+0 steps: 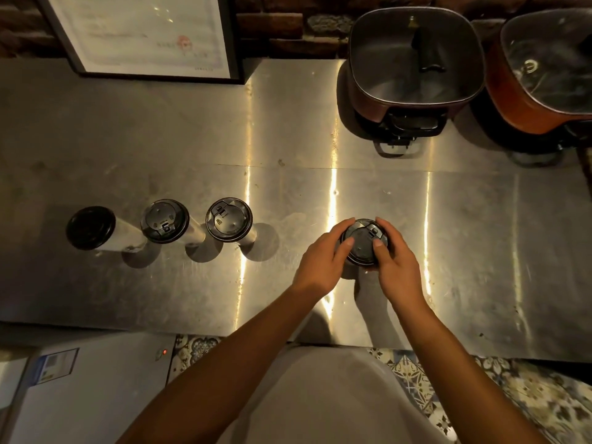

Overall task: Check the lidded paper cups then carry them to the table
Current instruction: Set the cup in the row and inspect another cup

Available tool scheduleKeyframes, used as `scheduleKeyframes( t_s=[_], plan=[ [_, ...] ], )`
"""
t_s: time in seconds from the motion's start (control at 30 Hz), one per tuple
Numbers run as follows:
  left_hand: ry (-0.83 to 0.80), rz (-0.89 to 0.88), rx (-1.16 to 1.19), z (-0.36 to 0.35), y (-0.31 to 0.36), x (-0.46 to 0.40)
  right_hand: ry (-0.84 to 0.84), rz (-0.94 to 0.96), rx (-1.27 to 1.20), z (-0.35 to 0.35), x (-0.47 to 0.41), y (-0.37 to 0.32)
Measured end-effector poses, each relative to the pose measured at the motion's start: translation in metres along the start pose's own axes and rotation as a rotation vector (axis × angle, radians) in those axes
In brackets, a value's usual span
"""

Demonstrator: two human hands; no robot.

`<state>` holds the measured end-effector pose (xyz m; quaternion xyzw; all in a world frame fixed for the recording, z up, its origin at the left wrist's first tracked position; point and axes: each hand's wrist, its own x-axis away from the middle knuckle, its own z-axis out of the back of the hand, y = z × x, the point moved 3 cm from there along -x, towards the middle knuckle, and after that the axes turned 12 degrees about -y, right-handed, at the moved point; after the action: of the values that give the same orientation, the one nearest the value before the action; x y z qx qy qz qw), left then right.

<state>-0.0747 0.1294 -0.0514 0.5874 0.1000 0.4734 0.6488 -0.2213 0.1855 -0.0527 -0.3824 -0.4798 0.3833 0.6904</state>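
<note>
Several white paper cups with black lids stand on a steel counter (288, 129). Three of them form a row at the left: one (90, 228), a second (165, 221) and a third (228, 224). A fourth lidded cup (364, 241) stands apart, right of centre. My left hand (323, 257) grips its lid from the left, thumb lying on top. My right hand (395, 264) grips the same lid from the right, thumb also on top. The cup's body is mostly hidden under my hands.
Two square electric pots stand at the back right, a dark one (416, 59) and an orange one (544, 68). A framed document (144, 33) leans on the brick wall at the back left. A white appliance (80, 395) sits below the counter's front edge.
</note>
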Motion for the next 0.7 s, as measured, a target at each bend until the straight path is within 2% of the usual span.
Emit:
scheduleKeyframes(
  t_s=[0.1, 0.23, 0.37, 0.57, 0.7],
  plan=[
    [0.030, 0.010, 0.006, 0.006, 0.000, 0.001, 0.050, -0.021, -0.010, 0.002, 0.002, -0.006],
    [0.021, -0.002, 0.149, 0.017, -0.013, 0.025, 0.225, -0.014, 0.055, 0.012, 0.011, -0.020],
    [0.129, 0.010, 0.287, 0.040, -0.046, 0.069, 0.336, 0.166, 0.157, 0.013, 0.021, -0.053],
    [0.434, 0.087, 0.322, 0.100, -0.079, 0.117, 0.206, 0.422, 0.206, -0.036, 0.021, -0.112],
    [0.542, 0.032, 0.334, 0.133, -0.094, 0.129, 0.079, 0.431, 0.206, -0.081, 0.006, -0.120]
  ],
)
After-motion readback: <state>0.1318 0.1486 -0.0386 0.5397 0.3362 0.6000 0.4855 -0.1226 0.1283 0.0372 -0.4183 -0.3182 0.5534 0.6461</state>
